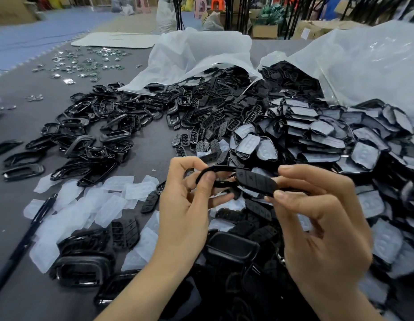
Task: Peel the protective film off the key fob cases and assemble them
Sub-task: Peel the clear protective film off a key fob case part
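On the grey table top (148, 144), at the far left, a slim black pen (27, 228) is seen beside a scatter of peeled translucent film pieces (90, 205), with a heap of glossy black oval plastic frames (85, 126) behind them. Just right of the films, the left hand (185, 209) is raised above the table. Its thumb and forefinger are curled and pinched on one end of a thin glossy black frame ring (215, 168), and the other fingers are loosely bent beneath. Touching that ring on its right side, a matte black rubber button pad (257, 180) is gripped at its far end between the thumb and bent fingers of the right hand (324, 223). No film can be made out on either held part. The step in hand is judged to be the seating of the pad into the ring. It is best done if the pad's outline is first matched to the opening, the ring is kept steady by its edge, and the pad is pressed in evenly along its rim rather than forced at one corner. The glossy face is best left unfingered. Further right, a large heap of film-covered black case shells (326, 137) is spilled from a white plastic bag (375, 66), within easy reach for the next piece.
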Demonstrator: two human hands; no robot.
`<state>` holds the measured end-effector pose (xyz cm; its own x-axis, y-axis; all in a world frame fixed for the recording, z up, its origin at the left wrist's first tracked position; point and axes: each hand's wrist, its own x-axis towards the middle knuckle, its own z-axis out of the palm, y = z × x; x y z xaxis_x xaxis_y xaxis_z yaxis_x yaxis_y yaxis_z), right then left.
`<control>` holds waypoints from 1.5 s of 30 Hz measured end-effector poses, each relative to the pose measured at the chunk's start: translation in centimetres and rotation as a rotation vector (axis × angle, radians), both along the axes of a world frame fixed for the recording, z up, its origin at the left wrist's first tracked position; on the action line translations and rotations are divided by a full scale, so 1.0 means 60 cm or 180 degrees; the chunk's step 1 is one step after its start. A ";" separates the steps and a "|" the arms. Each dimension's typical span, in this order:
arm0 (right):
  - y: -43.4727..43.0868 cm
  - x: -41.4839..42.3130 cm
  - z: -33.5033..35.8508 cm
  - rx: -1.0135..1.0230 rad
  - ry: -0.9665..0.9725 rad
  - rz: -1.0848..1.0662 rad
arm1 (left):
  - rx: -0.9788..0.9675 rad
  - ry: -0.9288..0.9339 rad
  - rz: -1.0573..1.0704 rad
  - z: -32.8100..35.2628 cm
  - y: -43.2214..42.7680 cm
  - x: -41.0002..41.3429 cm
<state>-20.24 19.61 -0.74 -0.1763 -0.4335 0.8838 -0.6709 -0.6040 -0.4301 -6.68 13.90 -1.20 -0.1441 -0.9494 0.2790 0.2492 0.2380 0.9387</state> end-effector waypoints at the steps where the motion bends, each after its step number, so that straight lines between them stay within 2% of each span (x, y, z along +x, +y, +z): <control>1: 0.000 0.001 0.001 -0.0066 0.0011 -0.0004 | 0.0006 -0.0013 -0.0018 0.001 0.000 0.000; 11: 0.001 0.003 0.004 -0.0179 0.0137 -0.0309 | -0.0095 -0.0015 0.0047 0.000 0.001 0.002; 20: 0.001 0.000 0.001 -0.0064 0.0068 -0.0230 | -0.0107 -0.0058 0.0006 -0.001 -0.001 0.000; 22: 0.001 0.000 -0.001 0.0315 -0.0332 0.0012 | -0.0001 0.0105 -0.0114 0.000 -0.001 -0.001; 24: 0.000 0.005 0.004 0.0885 -0.1050 0.0264 | 0.0128 0.0258 -0.0302 0.000 0.000 -0.001; 27: -0.004 0.005 0.010 0.1386 -0.1680 0.0390 | 0.0175 0.0186 -0.0442 -0.003 0.002 -0.004; 31: -0.010 -0.005 0.007 0.1697 -0.1767 0.0368 | 0.0308 0.0194 -0.0670 -0.009 0.007 -0.013; 40: -0.010 -0.015 0.001 0.1819 -0.1496 0.0122 | 0.0364 0.0155 -0.0921 -0.011 0.010 -0.016; 45: -0.017 -0.019 0.003 0.1962 -0.2228 0.0689 | 0.0514 0.0222 -0.1053 -0.010 0.013 -0.017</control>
